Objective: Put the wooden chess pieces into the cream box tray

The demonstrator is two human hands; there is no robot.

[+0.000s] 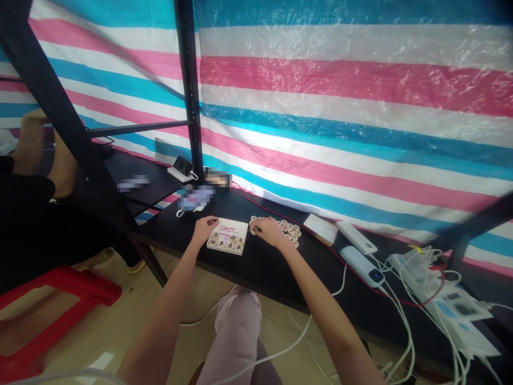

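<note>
A small white board (227, 236) with several round wooden game pieces on it lies on the black table (256, 262). My left hand (204, 228) rests at the board's left edge, fingers curled against it. My right hand (267, 231) sits just right of the board, fingers pinched on one round piece at the edge of a pile of loose wooden pieces (289, 231).
Right of the pile lie a flat white box (320, 228), two white power banks (363, 264) and a power strip with tangled cables (449, 305). A phone (182, 167) lies at the back left. A red plastic stool (48, 315) and another person stand at the left.
</note>
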